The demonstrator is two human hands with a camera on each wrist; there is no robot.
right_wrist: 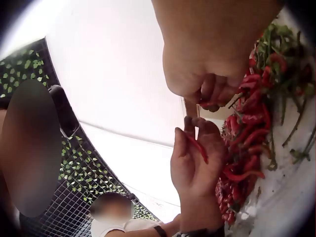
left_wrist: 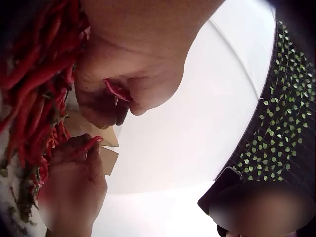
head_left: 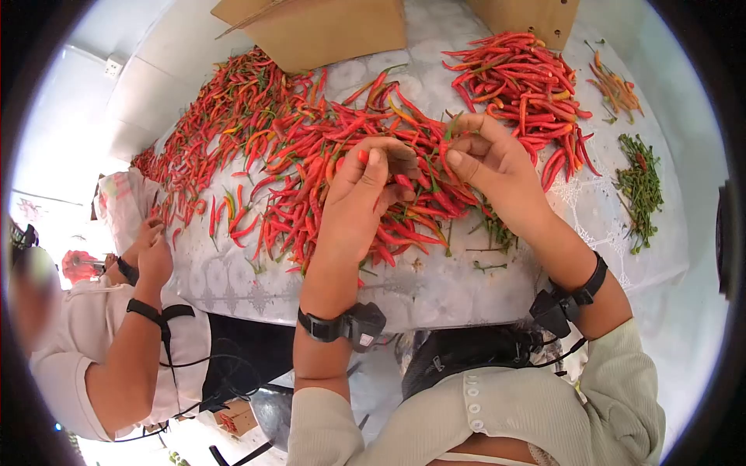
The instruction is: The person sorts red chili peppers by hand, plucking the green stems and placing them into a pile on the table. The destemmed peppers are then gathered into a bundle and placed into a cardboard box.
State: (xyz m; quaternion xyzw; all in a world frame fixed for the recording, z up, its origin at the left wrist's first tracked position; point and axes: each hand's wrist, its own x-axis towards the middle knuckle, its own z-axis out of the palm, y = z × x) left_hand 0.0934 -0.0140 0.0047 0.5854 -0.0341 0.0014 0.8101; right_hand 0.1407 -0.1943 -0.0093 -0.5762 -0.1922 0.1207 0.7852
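Observation:
Over the middle heap of red chili peppers (head_left: pixel 311 167), both hands are raised close to each other. My left hand (head_left: pixel 351 198) holds a red chili pepper (right_wrist: pixel 198 148) between thumb and fingers, the pepper lying across the palm side in the right wrist view. The right hand (head_left: pixel 503 175) pinches another red chili pepper (head_left: pixel 445 154) at thumb and fingertips; a green stem end shows above it. In the right wrist view, this hand's curled fingers partly hide that pepper.
A second chili heap (head_left: pixel 521 89) lies at the back right, near cardboard boxes (head_left: pixel 334 35). Green stems (head_left: pixel 641 190) are piled at the right, with orange-green peppers (head_left: pixel 614 85) behind them. Another person (head_left: pixel 116 342) sits at the left, hands near the table edge (head_left: pixel 233 307).

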